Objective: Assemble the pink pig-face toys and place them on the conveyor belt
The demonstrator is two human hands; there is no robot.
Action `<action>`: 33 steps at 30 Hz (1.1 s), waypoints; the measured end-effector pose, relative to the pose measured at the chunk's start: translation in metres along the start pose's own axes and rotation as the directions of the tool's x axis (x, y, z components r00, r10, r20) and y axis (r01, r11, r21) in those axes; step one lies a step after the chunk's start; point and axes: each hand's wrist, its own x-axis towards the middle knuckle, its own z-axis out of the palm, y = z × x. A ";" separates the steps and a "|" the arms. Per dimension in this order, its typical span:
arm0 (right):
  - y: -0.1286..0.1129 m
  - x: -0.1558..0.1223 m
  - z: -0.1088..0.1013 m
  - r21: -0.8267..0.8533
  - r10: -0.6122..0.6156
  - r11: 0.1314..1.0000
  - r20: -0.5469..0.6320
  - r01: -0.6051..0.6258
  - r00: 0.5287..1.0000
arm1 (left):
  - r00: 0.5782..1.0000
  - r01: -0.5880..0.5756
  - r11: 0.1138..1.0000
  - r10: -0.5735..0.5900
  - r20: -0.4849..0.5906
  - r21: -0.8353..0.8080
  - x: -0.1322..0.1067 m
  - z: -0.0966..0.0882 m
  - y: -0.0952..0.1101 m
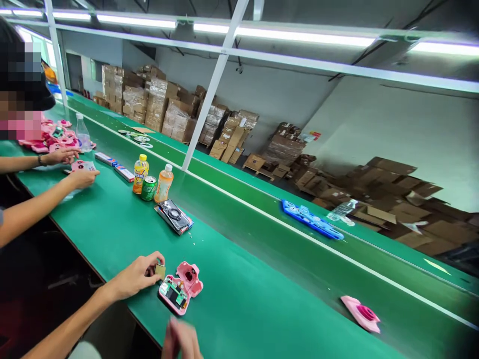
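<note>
Between the thumb and fingers of my left hand is a small flat tan square piece; I cannot make out its exact kind. Just to its right, a pink toy camera lies opened on the green table. Its lower half shows a green circuit board and a dark rectangular part. The pink other half of its shell is folded back, still beside it. My right hand is at the bottom edge, below the opened camera, smeared by motion and partly cut off, so its fingers are unclear.
A phone-like black item lies farther up the table, near a green can and two drink bottles. Another person's hands work at the left. A pink shell part and a blue piece lie on the conveyor belt.
</note>
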 end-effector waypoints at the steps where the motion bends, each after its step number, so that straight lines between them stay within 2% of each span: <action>1: 0.007 0.015 0.011 0.004 0.003 1.000 -0.011 -0.003 1.000 | 1.000 0.002 0.997 -0.003 -0.006 -0.077 -0.001 0.004 -0.002; 4: 0.026 0.055 0.037 -0.002 -0.024 1.000 0.025 0.024 0.999 | 0.998 -0.036 0.982 0.026 -0.056 -0.184 -0.001 0.012 -0.005; 7: 0.040 0.073 0.047 -0.024 -0.074 0.997 0.113 0.077 0.991 | 0.995 -0.060 0.985 0.047 -0.088 -0.159 -0.002 0.013 -0.004; 13: 0.048 0.073 0.034 -0.035 -0.033 0.998 0.287 0.045 0.957 | 0.996 -0.058 0.997 0.053 -0.076 -0.058 -0.008 0.011 -0.001; 17: 0.047 0.077 0.034 -0.102 -0.050 0.991 0.320 0.087 0.946 | 0.996 -0.034 0.996 0.027 -0.085 -0.081 -0.006 0.009 -0.003; 21: 0.045 0.077 0.043 -0.102 -0.145 0.977 0.322 0.187 0.935 | 0.994 0.005 0.983 -0.025 -0.104 -0.182 -0.002 0.007 -0.002; 25: 0.039 0.069 0.047 -0.023 -0.153 0.985 0.317 0.168 0.936 | 0.990 0.104 0.962 -0.125 -0.069 -0.253 -0.003 -0.001 -0.004; 28: 0.034 0.068 0.048 0.037 -0.148 0.989 0.330 0.144 0.932 | 0.981 0.137 0.937 -0.172 -0.083 -0.321 -0.002 -0.012 -0.007; 33: 0.019 0.071 0.050 0.050 -0.163 0.987 0.339 0.155 0.927 | 0.940 0.194 0.827 -0.311 -0.142 -0.527 0.002 -0.019 0.001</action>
